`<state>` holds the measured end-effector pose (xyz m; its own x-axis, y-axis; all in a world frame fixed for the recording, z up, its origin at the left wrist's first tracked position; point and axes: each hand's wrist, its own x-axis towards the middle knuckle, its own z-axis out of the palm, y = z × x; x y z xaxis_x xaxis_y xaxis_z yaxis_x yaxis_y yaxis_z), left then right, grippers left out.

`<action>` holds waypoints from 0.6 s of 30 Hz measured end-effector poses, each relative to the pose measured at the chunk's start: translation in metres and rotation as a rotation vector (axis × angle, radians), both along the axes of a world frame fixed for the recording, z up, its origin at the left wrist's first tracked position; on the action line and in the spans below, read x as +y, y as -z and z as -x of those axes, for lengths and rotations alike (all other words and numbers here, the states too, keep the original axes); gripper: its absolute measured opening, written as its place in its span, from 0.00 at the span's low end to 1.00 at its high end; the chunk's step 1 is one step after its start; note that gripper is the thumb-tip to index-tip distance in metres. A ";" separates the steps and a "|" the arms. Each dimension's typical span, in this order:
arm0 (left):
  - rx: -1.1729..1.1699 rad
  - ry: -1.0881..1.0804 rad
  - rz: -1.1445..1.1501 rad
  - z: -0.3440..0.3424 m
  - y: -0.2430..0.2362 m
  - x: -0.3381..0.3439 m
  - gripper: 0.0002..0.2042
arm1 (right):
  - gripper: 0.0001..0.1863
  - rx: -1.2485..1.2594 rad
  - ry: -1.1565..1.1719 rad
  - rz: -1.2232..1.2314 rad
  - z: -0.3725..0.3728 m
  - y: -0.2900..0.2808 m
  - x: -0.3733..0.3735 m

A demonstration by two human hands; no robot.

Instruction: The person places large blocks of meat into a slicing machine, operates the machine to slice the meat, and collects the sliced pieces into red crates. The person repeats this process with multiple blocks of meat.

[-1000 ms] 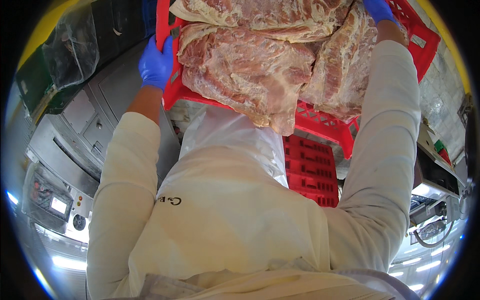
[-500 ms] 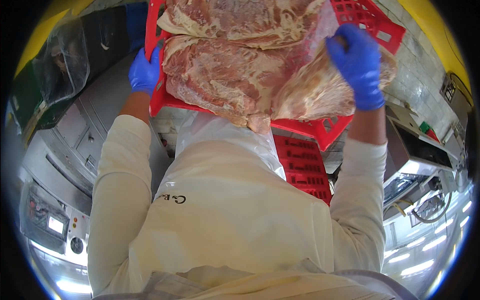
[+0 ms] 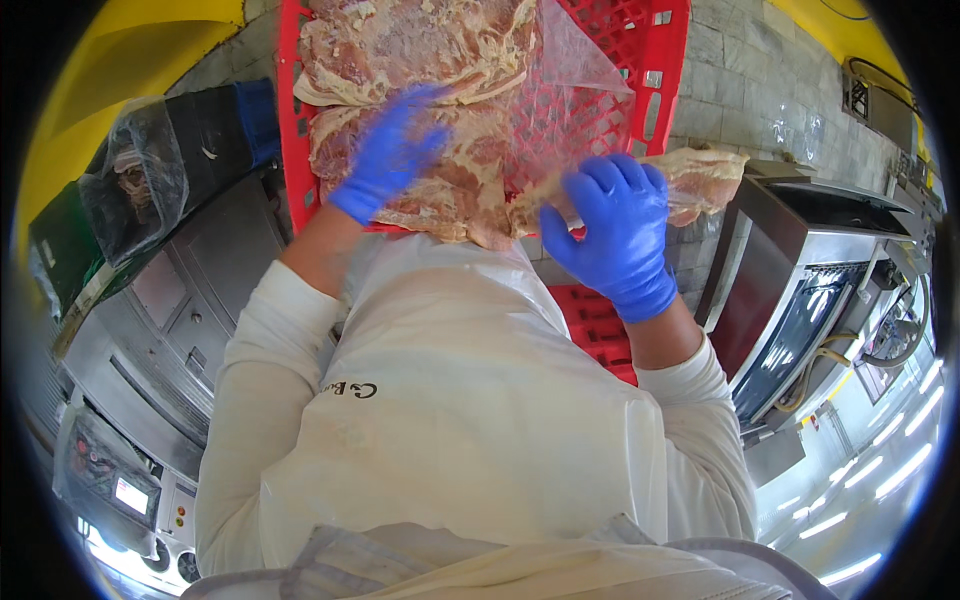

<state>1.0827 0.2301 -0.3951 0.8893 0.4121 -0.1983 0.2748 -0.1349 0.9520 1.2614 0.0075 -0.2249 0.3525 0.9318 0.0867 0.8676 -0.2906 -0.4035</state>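
Observation:
My left hand [image 3: 385, 160], blue-gloved and blurred, is over the meat slabs in the red crate [image 3: 295, 120], its fingers stretched out and apart. My right hand [image 3: 610, 235], also gloved, has its fingers curled over a long pale meat piece [image 3: 700, 185] that sticks out past the crate's right side. Two broad slabs, an upper one [image 3: 415, 45] and a lower one [image 3: 465, 170], lie on the left of the crate. A clear plastic sheet [image 3: 570, 70] covers part of the crate's exposed lattice at the right.
Red crates [image 3: 600, 335] are stacked below, beyond my white apron. A steel machine [image 3: 800, 290] with hoses stands at the right. At the left are steel cabinets [image 3: 190, 330], a control panel [image 3: 110, 480] and a plastic bag [image 3: 140, 175] on dark green covering. Tiled floor shows behind.
My left hand has let go of the crate's side and moved over the meat. My right hand has pulled the right-hand piece down and rightward, exposing plastic and lattice. The crate appears further left.

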 end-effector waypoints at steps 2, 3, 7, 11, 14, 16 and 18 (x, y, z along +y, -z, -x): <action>-0.048 0.314 0.215 -0.043 -0.047 -0.046 0.34 | 0.13 0.034 -0.006 -0.003 0.004 -0.008 -0.013; -0.122 0.422 0.143 -0.061 -0.072 -0.061 0.36 | 0.14 0.072 -0.030 -0.006 0.001 -0.014 -0.020; -0.039 0.494 0.319 -0.081 -0.118 -0.104 0.41 | 0.22 -0.012 0.043 -0.175 -0.050 -0.042 -0.075; 0.078 0.510 0.262 -0.076 -0.135 -0.104 0.41 | 0.41 0.622 0.527 -0.290 -0.131 0.013 -0.171; -0.001 0.449 0.253 -0.068 -0.122 -0.119 0.40 | 0.49 1.212 0.591 -0.172 -0.140 0.075 -0.206; -0.028 0.382 0.276 -0.053 -0.106 -0.128 0.38 | 0.50 0.983 0.425 0.046 -0.121 0.088 -0.217; 0.006 0.346 0.295 -0.039 -0.094 -0.126 0.36 | 0.50 0.878 0.422 0.095 -0.099 0.082 -0.212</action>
<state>1.1217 0.1043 -0.3012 0.9632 0.0161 -0.2681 0.2669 0.0570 0.9621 1.3603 -0.2050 -0.3069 0.5622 0.7036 -0.4346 0.0872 -0.5731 -0.8149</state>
